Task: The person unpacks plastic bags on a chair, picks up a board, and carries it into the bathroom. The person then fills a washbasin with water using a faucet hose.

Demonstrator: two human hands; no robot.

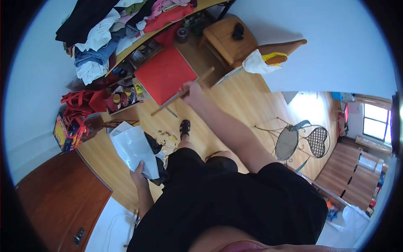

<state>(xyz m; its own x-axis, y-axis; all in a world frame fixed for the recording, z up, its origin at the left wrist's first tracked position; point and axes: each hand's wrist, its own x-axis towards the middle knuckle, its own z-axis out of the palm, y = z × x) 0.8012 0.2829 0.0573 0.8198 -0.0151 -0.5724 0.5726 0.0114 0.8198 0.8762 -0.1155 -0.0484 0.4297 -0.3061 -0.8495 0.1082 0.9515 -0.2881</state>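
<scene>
My right hand (pixel 193 93) reaches forward with its fingers wrapped round a thin wooden rod (pixel 170 103). The rod lies at a slant across the near edge of a flat red panel (pixel 166 73); whether it touches the panel I cannot tell. Down at my left side, my left hand (pixel 139 171) grips the lower edge of a glossy white plastic sheet or bag (pixel 133 145). Black material (pixel 153 143) shows behind the white piece, partly hidden by it. My sandalled foot (pixel 184 129) stands on the floor between the two hands.
Clothes (pixel 98 40) are heaped on a long table. A wooden chair (pixel 231 40) has a white and yellow cloth over its back. Red bags (pixel 86 101) stand by an open drawer (pixel 124 103). A metal-framed chair (pixel 287 143) is at right, a brown door (pixel 63 201) at left.
</scene>
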